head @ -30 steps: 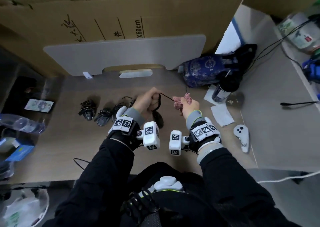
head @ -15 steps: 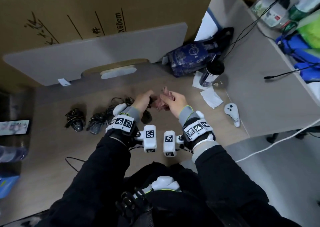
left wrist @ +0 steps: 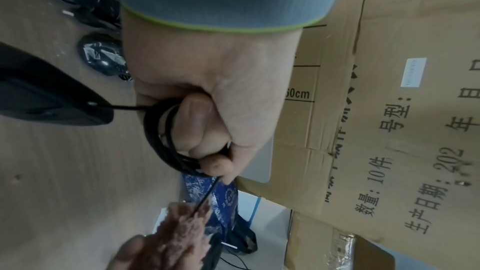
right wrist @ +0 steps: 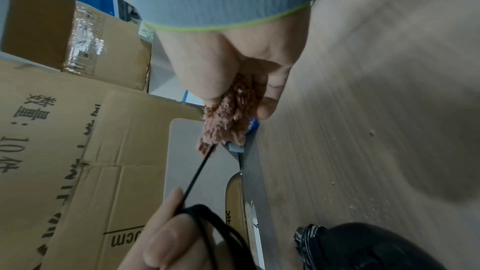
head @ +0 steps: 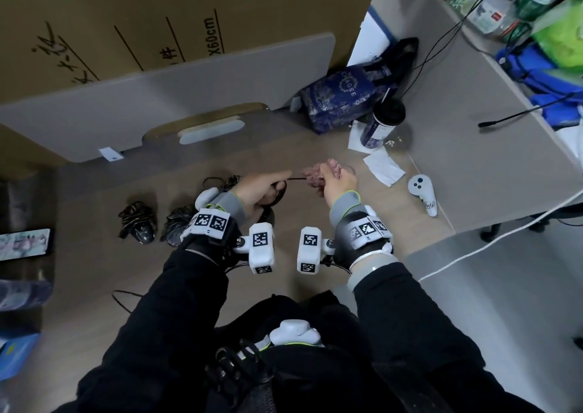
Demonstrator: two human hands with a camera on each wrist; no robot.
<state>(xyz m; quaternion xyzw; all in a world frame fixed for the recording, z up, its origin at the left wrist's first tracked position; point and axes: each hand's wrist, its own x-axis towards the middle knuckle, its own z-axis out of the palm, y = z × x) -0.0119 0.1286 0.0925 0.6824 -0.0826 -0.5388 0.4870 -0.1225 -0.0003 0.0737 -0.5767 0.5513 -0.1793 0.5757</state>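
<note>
Left hand (head: 262, 188) is hovering over the desk (head: 94, 191), just right of two bundled mice (head: 138, 223), forearm coming in from below. Its fingers are curling tight round a coiled black cable (left wrist: 161, 134), several thin loops bunching in the fist. Thumb and forefinger are pinching the strand where it is leaving the coil. The cable's black mouse (left wrist: 52, 93) is sitting just under that hand; touching the desk or not, cannot tell. A short taut strand (head: 296, 179) is running straight across the gap between the hands. It is going into a pinkish fluffy cloth (right wrist: 228, 114), which is folding round it and hiding its end. Right hand (head: 337, 182) is holding level with the left, thumb and fingers clamping the cloth, fluffy edge sticking out toward the left hand. A white controller (head: 422, 191) is lying on the desk to the right, well apart.
</note>
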